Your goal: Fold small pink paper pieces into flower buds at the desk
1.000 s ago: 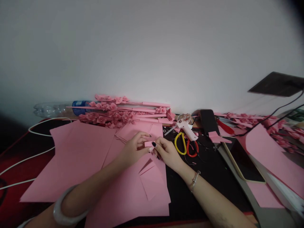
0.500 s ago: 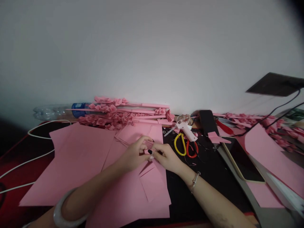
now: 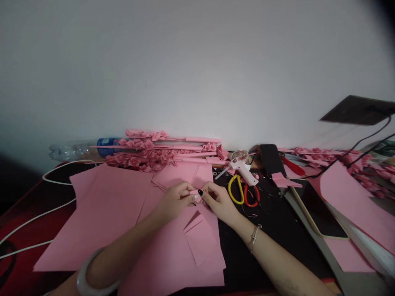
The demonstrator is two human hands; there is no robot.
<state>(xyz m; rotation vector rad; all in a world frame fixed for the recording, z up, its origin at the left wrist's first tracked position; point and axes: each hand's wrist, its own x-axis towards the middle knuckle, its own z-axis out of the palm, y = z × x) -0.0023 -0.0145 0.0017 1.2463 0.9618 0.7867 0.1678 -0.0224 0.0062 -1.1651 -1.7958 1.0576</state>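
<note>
1. Against a plain white wall (image 3: 197, 61) stands a dark table (image 3: 265, 222) strewn with craft supplies.
2. Large pink paper sheets (image 3: 111, 213) cover the left and middle of the table, with smaller cut pieces (image 3: 202, 242) lying just below the hands.
3. The left hand (image 3: 174, 201) and the right hand (image 3: 219, 201) meet fingertip to fingertip above the sheets, both pinching a small pink paper piece (image 3: 195, 192) between them.
4. The left wrist wears a pale bangle (image 3: 89, 275); the right wrist wears a thin bracelet (image 3: 254, 236).
5. Just right of the hands lie yellow and red scissors (image 3: 243, 193), with a white glue gun (image 3: 242, 168) beside them.
6. Along the wall lie pink paper flower stems (image 3: 160, 150) and a clear plastic bottle (image 3: 83, 148).
7. White cables (image 3: 33, 218) run over the table's left edge.
</note>
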